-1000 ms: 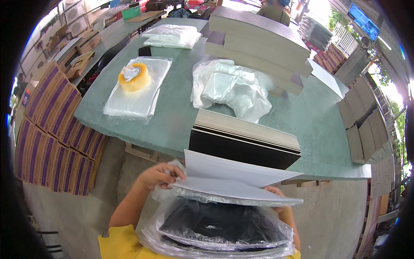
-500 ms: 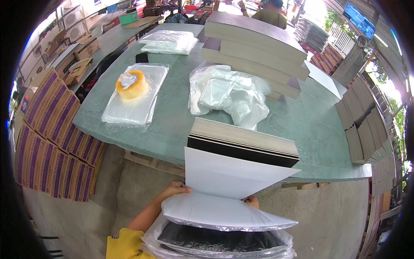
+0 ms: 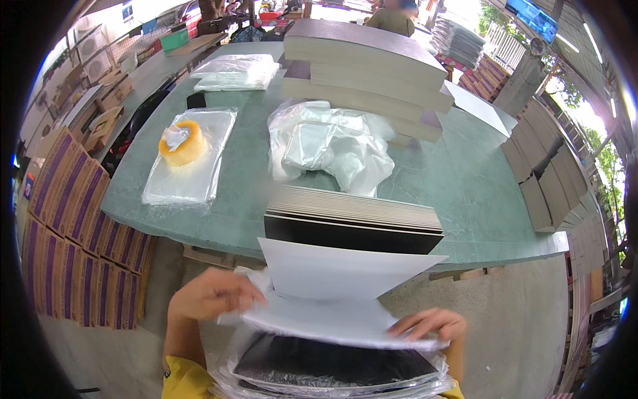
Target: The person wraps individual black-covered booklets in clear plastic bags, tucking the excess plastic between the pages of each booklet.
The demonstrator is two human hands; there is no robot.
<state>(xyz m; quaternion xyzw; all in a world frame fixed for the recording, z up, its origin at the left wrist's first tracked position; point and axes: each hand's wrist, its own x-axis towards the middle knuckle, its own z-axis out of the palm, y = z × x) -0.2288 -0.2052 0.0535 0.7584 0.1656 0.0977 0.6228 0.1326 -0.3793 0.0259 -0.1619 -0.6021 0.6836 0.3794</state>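
My left hand (image 3: 216, 296), slightly blurred, has its fingers curled at the crumpled edge of a clear plastic bag (image 3: 261, 278). Stretched fingers of my right hand (image 3: 430, 324) lie on the near right edge of a white, plastic-covered board (image 3: 325, 319). Between the hands, a plain white board (image 3: 349, 269) rises behind it, leaning toward the table. Closest to me is a stack of black boards (image 3: 332, 362) in clear plastic. Beyond the white board, a row of upright boards (image 3: 352, 207) with a black front one stands at the table's near edge.
On the green table (image 3: 465, 193) lie crumpled plastic bags (image 3: 332, 143), a yellow tape roll (image 3: 181, 144) on flat bags (image 3: 193, 179), and thick board stacks (image 3: 365, 73). Brown cartons (image 3: 80, 266) stand at left, grey stacks (image 3: 551, 173) at right. Another person (image 3: 392, 21) is far back.
Both hands have come up from beside the white board: the left up and leftward to the plastic's edge, the right onto the covered board's right side. The view has shifted slightly.
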